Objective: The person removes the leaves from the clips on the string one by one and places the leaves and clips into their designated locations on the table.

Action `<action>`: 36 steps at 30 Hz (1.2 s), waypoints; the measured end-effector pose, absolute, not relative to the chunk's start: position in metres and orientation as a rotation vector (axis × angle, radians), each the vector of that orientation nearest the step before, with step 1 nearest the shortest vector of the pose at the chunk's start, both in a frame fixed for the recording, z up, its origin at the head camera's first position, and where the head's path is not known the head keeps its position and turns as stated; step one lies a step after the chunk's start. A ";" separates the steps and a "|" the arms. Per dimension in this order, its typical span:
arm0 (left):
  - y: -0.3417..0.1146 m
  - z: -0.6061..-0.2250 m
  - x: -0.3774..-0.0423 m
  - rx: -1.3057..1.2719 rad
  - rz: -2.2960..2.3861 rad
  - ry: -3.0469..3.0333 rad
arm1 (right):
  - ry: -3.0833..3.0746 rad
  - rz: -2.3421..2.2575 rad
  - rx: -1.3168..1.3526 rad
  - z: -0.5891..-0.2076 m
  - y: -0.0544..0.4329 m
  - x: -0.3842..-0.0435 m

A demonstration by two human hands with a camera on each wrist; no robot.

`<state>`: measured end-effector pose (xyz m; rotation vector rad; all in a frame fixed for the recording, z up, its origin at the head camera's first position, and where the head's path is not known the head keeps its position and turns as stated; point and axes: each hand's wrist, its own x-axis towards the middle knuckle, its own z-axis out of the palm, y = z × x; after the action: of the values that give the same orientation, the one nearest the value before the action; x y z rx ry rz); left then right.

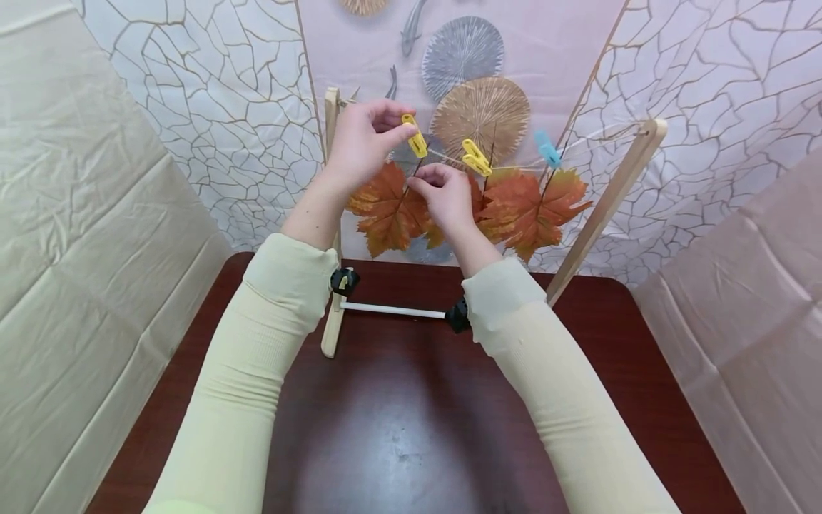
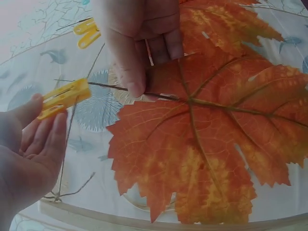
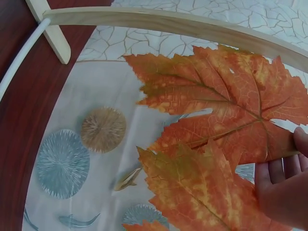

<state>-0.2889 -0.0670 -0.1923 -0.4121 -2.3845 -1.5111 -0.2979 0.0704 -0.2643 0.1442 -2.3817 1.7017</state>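
My left hand (image 1: 359, 143) pinches a yellow clothespin (image 1: 414, 137) between thumb and fingers. In the left wrist view the clothespin's (image 2: 65, 98) nose is at the string (image 2: 69, 139) and the thin brown stem (image 2: 113, 86) of an orange artificial maple leaf (image 2: 211, 125). Just below and to the right, my right hand (image 1: 449, 198) pinches that stem near the leaf base. A second yellow clothespin (image 1: 477, 158) and a blue clothespin (image 1: 547, 149) sit along the string further right, at the stems of other orange leaves (image 1: 536, 208).
A wooden stand with a left post (image 1: 331, 128), a right post (image 1: 610, 203) and a white crossbar (image 1: 393, 310) holds up the string. It stands on a dark red-brown table (image 1: 398, 428). Patterned cloth (image 1: 212, 107) hangs behind, with pale cloth walls (image 1: 83, 235) at both sides.
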 end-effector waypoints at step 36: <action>-0.130 -0.249 -0.270 -0.308 -1.769 -2.188 | -2.545 1.686 0.352 -0.307 0.080 -0.262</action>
<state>-0.2697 -0.1298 -0.2495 -0.3080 -2.1880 -1.7692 -0.2618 0.0805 -0.3074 0.3524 -2.5448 1.6865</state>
